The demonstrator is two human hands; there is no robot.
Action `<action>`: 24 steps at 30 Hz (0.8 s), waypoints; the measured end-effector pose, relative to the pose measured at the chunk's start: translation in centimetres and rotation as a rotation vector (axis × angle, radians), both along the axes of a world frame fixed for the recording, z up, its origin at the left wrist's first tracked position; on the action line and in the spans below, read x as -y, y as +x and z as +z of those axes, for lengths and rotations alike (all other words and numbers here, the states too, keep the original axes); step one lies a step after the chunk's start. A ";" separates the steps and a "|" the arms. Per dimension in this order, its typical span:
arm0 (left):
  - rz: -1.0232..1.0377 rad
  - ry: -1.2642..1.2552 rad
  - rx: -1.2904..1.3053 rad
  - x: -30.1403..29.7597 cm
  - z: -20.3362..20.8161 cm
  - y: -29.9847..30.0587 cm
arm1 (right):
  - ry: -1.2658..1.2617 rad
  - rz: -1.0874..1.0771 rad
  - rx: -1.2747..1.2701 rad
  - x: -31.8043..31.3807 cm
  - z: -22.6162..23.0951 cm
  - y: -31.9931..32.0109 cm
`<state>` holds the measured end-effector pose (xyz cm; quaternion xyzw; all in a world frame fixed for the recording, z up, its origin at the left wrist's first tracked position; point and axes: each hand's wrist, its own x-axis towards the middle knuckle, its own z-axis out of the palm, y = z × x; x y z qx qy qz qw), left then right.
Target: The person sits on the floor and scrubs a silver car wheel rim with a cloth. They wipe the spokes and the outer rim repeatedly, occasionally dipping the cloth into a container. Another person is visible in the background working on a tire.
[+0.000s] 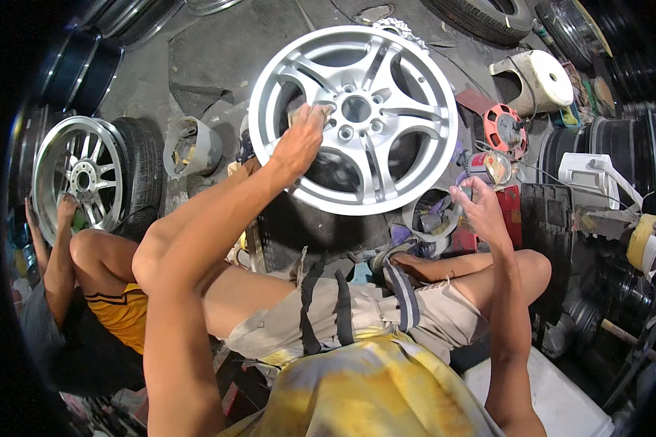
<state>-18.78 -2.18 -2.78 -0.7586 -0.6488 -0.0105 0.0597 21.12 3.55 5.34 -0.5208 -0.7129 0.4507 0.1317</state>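
A silver alloy wheel rim (356,198) with paired spokes is propped up before me, its face toward me. My left hand (307,138) presses on the spokes just left of the centre hole, fingers bent over a small tan piece like sandpaper (296,116), mostly hidden beneath them. Off the rim's lower right edge, my right hand (481,206) hovers with loosely curled fingers. Its thumb and forefinger are apart, and I see nothing between them.
Beside me on the left, another person's hand (67,207) touches a second silver rim (84,175) next to a tyre (140,164). A whitish bucket (200,149) stands between us. On the right are a white stool (543,80), a red reel (504,130) and an open can (490,167).
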 end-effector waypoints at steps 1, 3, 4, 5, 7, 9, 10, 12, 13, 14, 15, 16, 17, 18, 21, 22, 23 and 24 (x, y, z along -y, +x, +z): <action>-0.134 0.052 -0.307 1.0 0.8 -0.2 | -0.017 -0.052 0.024 0.1 -0.2 0.1; -0.051 -0.207 0.071 3.1 2.8 -1.4 | 0.004 -0.019 0.092 0.0 -0.8 0.5; -0.015 -0.296 0.267 4.0 3.7 -2.3 | -0.006 -0.004 0.124 0.0 -1.2 0.6; 0.101 -0.431 0.285 4.1 4.5 -3.7 | -0.030 -0.009 0.106 0.0 -1.6 0.8; 0.269 -0.386 0.600 3.8 5.7 -6.9 | -0.050 -0.025 0.049 0.1 -2.4 0.8; 0.352 -0.191 0.627 2.4 5.2 -8.5 | -0.218 -0.083 -0.030 0.3 -3.2 0.4; 0.341 -0.105 0.683 1.6 4.5 -8.7 | -0.340 -0.138 -0.057 0.4 -3.5 0.1; 0.413 -0.326 0.754 0.3 2.5 -7.6 | -0.510 -0.189 -0.118 0.8 -4.0 -0.9; 0.415 -0.351 0.777 -0.3 1.3 -6.2 | -0.576 -0.228 -0.164 1.1 -4.3 -1.6; 0.467 -0.324 0.724 -0.2 0.4 -5.3 | -0.663 -0.265 -0.221 1.2 -4.4 -2.2; 0.495 -0.292 0.662 -0.1 -0.5 -4.2 | -0.658 -0.275 -0.266 1.4 -4.6 -2.9; 0.558 -0.277 0.581 0.0 -1.2 -3.4 | -0.613 -0.299 -0.268 1.5 -4.8 -3.6; 0.568 -0.259 0.595 0.1 -1.7 -3.0 | -0.598 -0.312 -0.280 1.6 -5.0 -4.2; 0.581 -0.229 0.603 0.2 -2.0 -2.8 | -0.564 -0.293 -0.356 1.6 -5.2 -4.7; 0.592 -0.219 0.647 0.8 -2.1 -2.4 | -0.479 -0.394 -0.304 1.0 -5.8 -5.4; 0.591 -0.207 0.674 1.1 -2.0 -2.0 | -0.490 -0.405 -0.346 0.5 -5.9 -5.3; 0.616 -0.219 0.686 1.5 -2.0 -1.0 | -0.410 -0.412 -0.295 -0.2 -5.8 -5.0; 0.638 -0.220 0.729 2.1 -2.0 0.3 | -0.381 -0.435 -0.233 -1.2 -5.8 -4.7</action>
